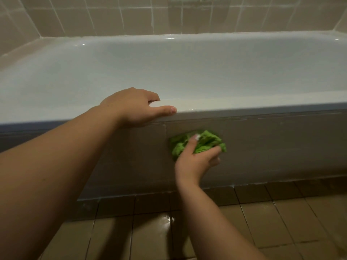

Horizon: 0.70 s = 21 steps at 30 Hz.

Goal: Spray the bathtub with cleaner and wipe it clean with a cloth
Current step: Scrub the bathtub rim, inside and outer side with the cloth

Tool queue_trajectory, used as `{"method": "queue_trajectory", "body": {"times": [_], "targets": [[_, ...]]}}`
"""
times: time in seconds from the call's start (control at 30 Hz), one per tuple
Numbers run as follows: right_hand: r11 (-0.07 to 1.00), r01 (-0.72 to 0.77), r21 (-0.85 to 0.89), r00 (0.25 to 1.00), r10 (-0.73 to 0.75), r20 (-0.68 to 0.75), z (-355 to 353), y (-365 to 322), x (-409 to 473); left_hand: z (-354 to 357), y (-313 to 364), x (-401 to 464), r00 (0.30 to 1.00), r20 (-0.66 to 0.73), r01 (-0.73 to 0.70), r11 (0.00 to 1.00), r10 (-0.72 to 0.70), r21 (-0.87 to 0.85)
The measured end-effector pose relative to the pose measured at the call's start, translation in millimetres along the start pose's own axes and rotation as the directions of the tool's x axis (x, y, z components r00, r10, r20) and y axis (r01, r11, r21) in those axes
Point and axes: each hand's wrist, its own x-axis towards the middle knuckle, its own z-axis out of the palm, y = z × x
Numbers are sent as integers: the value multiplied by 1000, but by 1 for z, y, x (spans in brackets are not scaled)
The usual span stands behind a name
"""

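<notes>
Fingers [210, 152] of the right hand [195, 162] are curled round a crumpled bright green cloth [204, 141], which is held bunched against the grey-brown tiled front panel [272, 147] of the long white enamel bathtub [244, 102], just below its near rim; the thumb is laid across the top of the cloth. Fingers of the left hand [131, 107] are hooked over the inner edge of the same rim, their tips hidden inside the tub, while the thumb is stretched out flat along the rim's outer edge. Both bare forearms are seen reaching in from the lower left and lower centre. Beige glazed wall tiles [112, 17] with white grout are recorded behind the tub. Brown square floor tiles [262, 222] lie below the panel, with a wet sheen noted near the centre.
</notes>
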Motion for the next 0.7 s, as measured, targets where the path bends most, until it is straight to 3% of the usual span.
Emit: {"method": "queue_trajectory", "body": {"times": [0.1, 0.2, 0.27, 0.33, 0.47, 0.6, 0.7], "targets": [[997, 46, 61, 996, -51, 71, 6, -12, -14, 0, 0, 0, 1000, -8, -11, 1000, 11, -6], [994, 70, 83, 995, -64, -79, -3, -25, 16, 0, 0, 0, 1000, -10, 1, 1000, -1, -3], [997, 1, 71, 985, 11, -173, -4, -20, 30, 0, 2, 0, 1000, -2, 16, 1000, -16, 5], [994, -99, 40, 986, 103, -128, 4, -15, 13, 1, 6, 1, 1000, 4, 20, 1000, -20, 13], [997, 11, 79, 997, -17, 81, 21, -21, -32, 0, 11, 1, 1000, -4, 5, 1000, -4, 7], [995, 1, 103, 998, 5, -57, 7, -25, 2, 1, 7, 1, 1000, -25, -2, 1000, 2, -15], [998, -1, 65, 1000, 0, 14, 8, -16, -9, 1, 8, 3, 1000, -9, -5, 1000, 5, -15]]}}
